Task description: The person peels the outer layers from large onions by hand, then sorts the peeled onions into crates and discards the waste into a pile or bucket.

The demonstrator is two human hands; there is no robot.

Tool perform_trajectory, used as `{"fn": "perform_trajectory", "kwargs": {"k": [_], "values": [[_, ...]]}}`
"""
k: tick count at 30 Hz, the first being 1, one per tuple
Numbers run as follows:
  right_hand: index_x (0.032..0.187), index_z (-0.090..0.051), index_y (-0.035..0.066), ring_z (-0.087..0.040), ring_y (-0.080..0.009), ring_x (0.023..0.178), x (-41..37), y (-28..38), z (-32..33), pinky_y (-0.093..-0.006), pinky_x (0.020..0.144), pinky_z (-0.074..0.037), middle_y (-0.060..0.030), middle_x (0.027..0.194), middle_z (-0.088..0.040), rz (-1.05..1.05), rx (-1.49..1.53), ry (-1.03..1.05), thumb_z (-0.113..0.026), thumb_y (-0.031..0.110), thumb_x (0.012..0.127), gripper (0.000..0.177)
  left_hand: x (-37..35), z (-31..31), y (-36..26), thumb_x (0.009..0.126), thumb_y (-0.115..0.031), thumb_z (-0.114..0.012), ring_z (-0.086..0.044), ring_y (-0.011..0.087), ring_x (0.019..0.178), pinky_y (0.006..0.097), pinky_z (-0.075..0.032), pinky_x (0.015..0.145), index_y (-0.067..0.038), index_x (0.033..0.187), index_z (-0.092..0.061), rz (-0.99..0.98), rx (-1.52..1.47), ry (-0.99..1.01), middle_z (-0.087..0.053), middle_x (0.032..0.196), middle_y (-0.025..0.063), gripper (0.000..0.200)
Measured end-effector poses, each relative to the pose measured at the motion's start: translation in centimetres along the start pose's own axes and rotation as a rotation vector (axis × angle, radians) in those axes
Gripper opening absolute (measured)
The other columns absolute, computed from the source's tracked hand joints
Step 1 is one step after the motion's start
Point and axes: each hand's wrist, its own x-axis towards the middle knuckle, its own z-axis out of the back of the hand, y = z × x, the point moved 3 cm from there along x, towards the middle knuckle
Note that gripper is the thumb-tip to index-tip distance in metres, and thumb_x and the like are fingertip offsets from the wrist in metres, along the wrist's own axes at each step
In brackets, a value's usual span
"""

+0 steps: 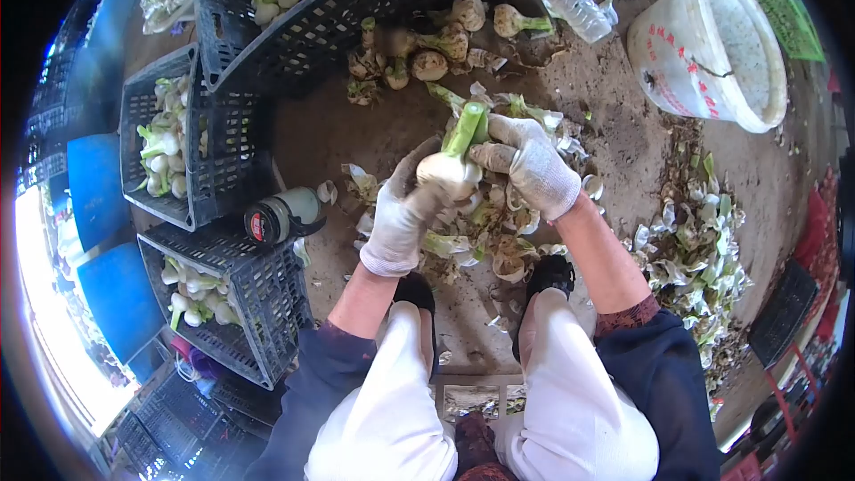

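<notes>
A white garlic bulb [450, 169] with a short, thick green stem is held up in front of me, the cut stem end pointing upward. My left hand [401, 214], in a whitish work glove, is closed around the bulb's lower left side. The gloved fingers of my right hand [530, 165] are bent against the bulb and stem from the right, thumb and fingers pressed close. Loose skins and leaf scraps [472, 236] lie on the ground beneath both hands. Beyond them, several brown, soil-stained bulbs [427, 49] sit in a heap.
Black plastic crates with bulbs stand at the left [191, 191], lower left [258, 321] and top [356, 13]. A lidded jar [276, 216] is near them. At the upper right are a plastic bottle [570, 0] and a cracked white bucket [668, 62]. More peelings [704, 258] lie right.
</notes>
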Motion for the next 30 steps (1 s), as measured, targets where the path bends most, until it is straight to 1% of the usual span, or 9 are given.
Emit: {"fn": "perform_trajectory", "kwargs": {"k": [3,5,11,13,15,19,25,27,30], "values": [[0.107,-0.066,-0.001,-0.06,-0.0091,0.078,-1.1,-0.7,0.4,-0.025,0.068,-0.05,-0.0042,0.088,-0.066,-0.238,0.109,0.038,-0.061,0.009,0.084,0.026,0.4,-0.3,-0.3,0.092,-0.045,-0.055,-0.065,0.0228,0.094,0.0343,-0.054,0.082,-0.002,0.128,-0.048,0.245,-0.434,-0.116,-0.061,0.114,0.0124,0.056],[0.102,-0.068,0.0,-0.064,-0.0104,0.077,-1.1,-1.4,-1.0,-0.0247,0.068,-0.052,-0.0063,0.09,-0.069,0.079,0.075,0.087,-0.06,0.006,0.084,0.02,1.4,0.5,0.3,0.097,-0.051,-0.041,-0.065,0.0225,0.093,0.0362,-0.055,0.08,-0.006,0.121,-0.053,0.316,-0.439,-0.221,-0.063,0.11,0.0098,0.052],[0.104,-0.066,-0.002,-0.066,-0.0135,0.08,-3.4,-2.1,-2.4,-0.0263,0.071,-0.053,-0.0077,0.091,-0.068,-0.233,0.614,-0.014,-0.06,0.004,0.083,0.023,1.0,2.4,-3.1,0.097,-0.043,-0.05,-0.055,0.0098,0.071,0.0258,-0.048,0.065,-0.005,0.113,-0.057,-0.234,0.411,-0.4,-0.057,0.083,-0.0003,0.041],[0.1,-0.067,-0.003,-0.065,-0.0134,0.075,-2.9,-1.1,-2.2,-0.0283,0.067,-0.054,-0.009,0.085,-0.068,-0.056,0.233,0.009,-0.056,0.001,0.082,0.021,-1.4,0.2,-4.5,0.081,-0.027,-0.071,-0.056,0.0115,0.072,0.0266,-0.048,0.064,-0.004,0.106,-0.061,-0.352,0.713,-0.149,-0.059,0.081,0.0017,0.035],[0.1,-0.067,-0.004,-0.064,-0.0125,0.074,-2.2,-0.5,-1.8,-0.0283,0.066,-0.053,-0.0096,0.083,-0.068,0.003,0.01,0.094,-0.054,0.0,0.082,0.023,-1.8,-0.4,-4.5,0.089,-0.023,-0.063,-0.056,0.0087,0.069,0.0227,-0.045,0.061,0.0,0.097,-0.063,-0.59,1.05,0.038,-0.061,0.081,0.0026,0.024],[0.101,-0.068,0.0,-0.065,-0.0194,0.069,1.3,-0.3,0.8,-0.036,0.063,-0.051,-0.0121,0.079,-0.069,0.081,-0.508,-0.19,-0.053,0.005,0.08,0.026,-2.4,-0.3,-4.0,0.085,-0.01,-0.066,-0.061,0.0118,0.076,0.0261,-0.049,0.067,-0.001,0.091,-0.064,-0.358,0.755,0.055,-0.064,0.082,0.006,0.011],[0.103,-0.065,0.002,-0.065,-0.0308,0.078,-0.3,-2.4,4.4,-0.0397,0.075,-0.05,-0.0203,0.089,-0.067,-0.093,-1.063,-0.176,-0.063,0.019,0.078,0.031,-4.4,5.5,-9.8,0.092,-0.018,-0.056,-0.054,0.0071,0.064,0.0199,-0.043,0.052,-0.001,0.1,-0.065,-0.43,0.203,-0.602,-0.061,0.081,0.0026,0.021],[0.109,-0.064,0.002,-0.066,-0.0279,0.084,-1.6,-3.8,5.9,-0.0381,0.076,-0.05,-0.0171,0.095,-0.068,0.026,-1.004,-0.023,-0.066,0.019,0.078,0.034,-8.1,8.9,-13.7,0.094,-0.02,-0.053,-0.054,0.0074,0.062,0.0199,-0.042,0.05,-0.002,0.103,-0.066,-0.736,0.991,-0.936,-0.062,0.081,0.004,0.023],[0.117,-0.06,0.004,-0.066,-0.0254,0.094,-1.4,-0.8,7.4,-0.0359,0.082,-0.05,-0.0144,0.107,-0.067,-0.041,-0.933,0.009,-0.069,0.019,0.078,0.043,-16.4,13.4,-18.7,0.094,-0.024,-0.057,-0.06,0.0147,0.075,0.0253,-0.048,0.063,0.002,0.107,-0.063,-0.62,1.081,-1.283,-0.063,0.088,0.0083,0.029]]}}
